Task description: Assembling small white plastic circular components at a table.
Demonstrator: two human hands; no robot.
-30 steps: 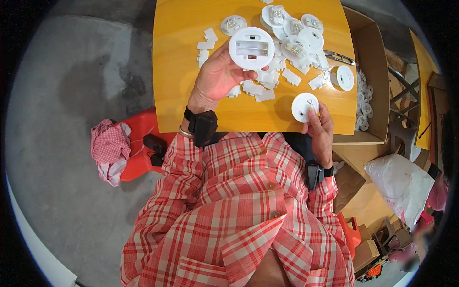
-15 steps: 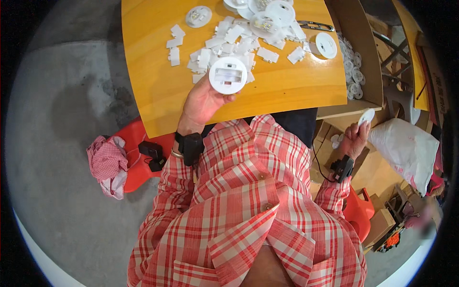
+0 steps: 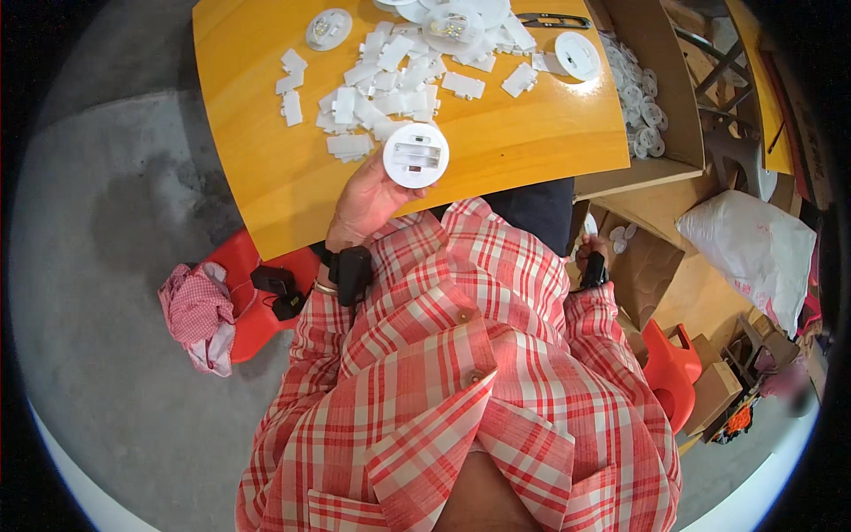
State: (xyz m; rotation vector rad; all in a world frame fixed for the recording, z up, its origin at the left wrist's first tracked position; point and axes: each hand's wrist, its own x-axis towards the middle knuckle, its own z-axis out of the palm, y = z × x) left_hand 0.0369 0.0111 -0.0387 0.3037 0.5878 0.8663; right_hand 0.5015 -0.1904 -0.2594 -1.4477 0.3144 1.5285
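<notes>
My left hand [image 3: 368, 202] is closed on a white round plastic housing [image 3: 416, 180] with a rectangular battery slot turned up, held over the table's near edge. Low at the right, beside the table, my right hand [image 3: 595, 249] pinches a white disc [image 3: 590, 224] seen nearly edge-on. That hand is over an open cardboard box [image 3: 645, 266] with several white discs [image 3: 622, 235] in it. On the table [image 3: 523, 151] lies a heap of white rectangular covers [image 3: 394, 89]. White round pieces [image 3: 454, 27] are piled behind them, and single ones lie left [image 3: 329, 29] and right [image 3: 577, 56].
Black thread snips [image 3: 554, 19] lie at the table's far right. A carton of white rings [image 3: 643, 106] adjoins the table's right side, with a white sack [image 3: 749, 257] below it. Red stools [image 3: 235, 266] stand at both sides; the left one bears a checked cloth [image 3: 199, 306].
My right hand has moved left and down with its white disc, from beside the sack to over the open box. The left hand still holds its housing; the whole view has shifted slightly.
</notes>
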